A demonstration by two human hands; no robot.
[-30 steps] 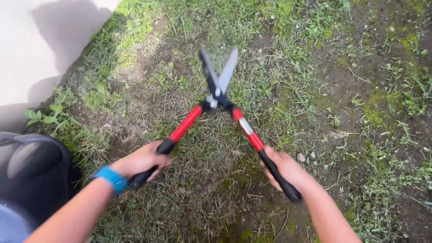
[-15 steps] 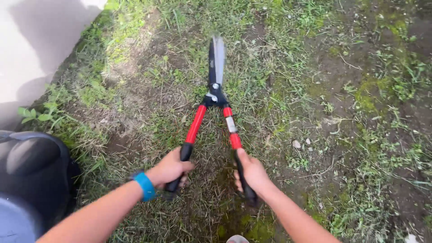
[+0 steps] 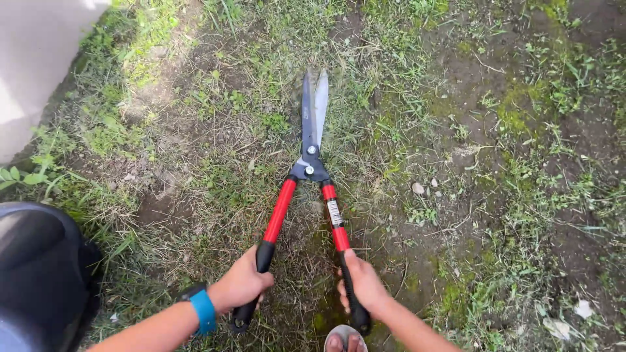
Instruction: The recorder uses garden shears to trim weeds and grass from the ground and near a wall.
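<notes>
1. My left hand [image 3: 242, 284] & right hand [image 3: 362, 287] each clamped on a black grip of the hedge shears [image 3: 312, 166].
2. Blades together, tip over grass [image 3: 215, 163] mid-patch.
3. Prob stiff, heavyish steel; hold by grips only.

Open grass [image 3: 215, 130] lay from 10 to 3 o'clock; dark bag [image 3: 39, 274] blocked 8 o'clock, wall [image 3: 32, 65] at 10.

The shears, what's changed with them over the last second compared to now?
The shears went from blades spread wide to blades shut: the left hand and right hand swung the red handles inward, toward each other. The view also shifted, so a toe now shows at the bottom edge. Both hands kept their grip on the black grips; the blades point away over the grass as before.
</notes>
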